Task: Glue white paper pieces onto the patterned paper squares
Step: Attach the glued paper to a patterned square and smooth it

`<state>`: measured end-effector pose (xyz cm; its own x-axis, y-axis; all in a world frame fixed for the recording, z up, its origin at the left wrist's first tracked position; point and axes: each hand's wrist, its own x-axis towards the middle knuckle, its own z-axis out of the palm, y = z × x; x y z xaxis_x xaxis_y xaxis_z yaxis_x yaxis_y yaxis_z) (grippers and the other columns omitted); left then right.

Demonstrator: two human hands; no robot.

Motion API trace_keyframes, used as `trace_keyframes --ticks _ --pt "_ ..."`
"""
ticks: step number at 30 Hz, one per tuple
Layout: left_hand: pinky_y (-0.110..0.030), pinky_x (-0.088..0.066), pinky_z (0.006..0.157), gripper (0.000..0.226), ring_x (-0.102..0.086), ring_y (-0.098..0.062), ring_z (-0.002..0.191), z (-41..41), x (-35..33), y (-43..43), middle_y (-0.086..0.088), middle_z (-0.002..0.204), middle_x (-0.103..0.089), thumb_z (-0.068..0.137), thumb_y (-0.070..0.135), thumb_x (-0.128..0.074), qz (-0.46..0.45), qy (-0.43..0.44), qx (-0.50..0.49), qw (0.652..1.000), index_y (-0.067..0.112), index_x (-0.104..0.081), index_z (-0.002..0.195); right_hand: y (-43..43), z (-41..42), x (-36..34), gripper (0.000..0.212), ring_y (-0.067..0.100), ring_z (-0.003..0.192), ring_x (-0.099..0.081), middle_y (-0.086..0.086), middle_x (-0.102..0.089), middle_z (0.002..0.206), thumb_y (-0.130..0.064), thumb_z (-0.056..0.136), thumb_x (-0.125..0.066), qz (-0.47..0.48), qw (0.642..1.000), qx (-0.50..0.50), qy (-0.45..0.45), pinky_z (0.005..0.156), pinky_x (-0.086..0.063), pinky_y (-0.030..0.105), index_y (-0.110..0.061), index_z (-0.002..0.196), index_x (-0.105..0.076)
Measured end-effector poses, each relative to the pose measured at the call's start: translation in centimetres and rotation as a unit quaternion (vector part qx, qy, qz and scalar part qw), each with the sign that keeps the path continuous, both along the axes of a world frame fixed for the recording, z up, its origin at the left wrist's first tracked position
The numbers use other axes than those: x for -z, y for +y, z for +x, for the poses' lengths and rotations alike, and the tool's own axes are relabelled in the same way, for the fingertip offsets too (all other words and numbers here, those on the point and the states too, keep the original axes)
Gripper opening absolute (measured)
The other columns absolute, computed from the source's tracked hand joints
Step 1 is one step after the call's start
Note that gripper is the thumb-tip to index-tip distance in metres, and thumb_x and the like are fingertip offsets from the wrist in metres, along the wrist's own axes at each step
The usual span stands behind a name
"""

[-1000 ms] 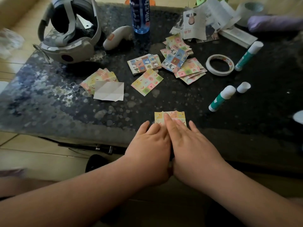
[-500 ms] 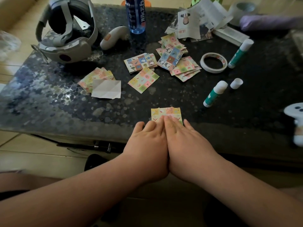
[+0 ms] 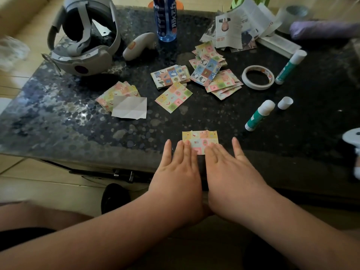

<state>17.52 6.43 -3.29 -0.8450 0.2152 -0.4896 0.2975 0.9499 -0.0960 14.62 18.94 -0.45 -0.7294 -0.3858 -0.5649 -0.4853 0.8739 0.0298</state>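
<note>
Now the left grip (image 3: pixel 175 172) and right grip (image 3: pixel 229 170) press flat, fingers straight, on the patterned paper square (image 3: pixel 200 138).

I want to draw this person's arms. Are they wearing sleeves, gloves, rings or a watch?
No. The left hand and the right hand are bare: no gloves, rings or watch. No sleeves show either, as far up the arms as the picture goes.
</note>
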Motion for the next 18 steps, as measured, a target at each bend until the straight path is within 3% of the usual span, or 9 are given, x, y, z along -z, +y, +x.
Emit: trace_keyframes --ticks 3,14,18 --pt "-0.062 0.017 0.118 0.127 0.020 -0.033 0.154 -1.7 -0.3 -0.3 -0.019 0.168 0.013 0.077 0.092 -0.025 0.018 0.012 -0.032 0.999 0.001 0.010 0.158 0.2 -1.3 0.1 0.099 0.018 0.158 0.012 0.005 0.000 0.172 -0.045 0.092 -0.051 -0.008 0.999 0.040 0.016 0.118 0.018 0.066 -0.006 0.161 0.009" --pt "-0.062 0.014 0.120 0.136 0.018 -0.028 0.155 -3.1 -0.1 -0.9 -0.013 0.169 0.011 0.070 0.097 -0.040 0.034 0.019 -0.028 0.999 0.006 0.008 0.160 0.6 -2.6 0.6 0.097 0.018 0.158 0.010 -0.002 0.004 0.173 -0.048 0.091 -0.054 -0.012 0.998 0.053 0.028 0.120 0.012 0.067 -0.019 0.163 0.004" --pt "-0.054 0.004 0.125 0.123 0.017 -0.029 0.155 -3.3 0.1 -0.8 -0.014 0.168 0.015 0.081 0.083 -0.046 0.070 0.022 0.006 0.997 0.007 0.011 0.159 -0.1 -1.8 1.2 0.096 0.020 0.158 0.014 0.003 0.008 0.172 -0.055 0.094 -0.048 -0.024 0.999 0.023 0.043 0.120 0.011 0.067 -0.015 0.162 0.006"
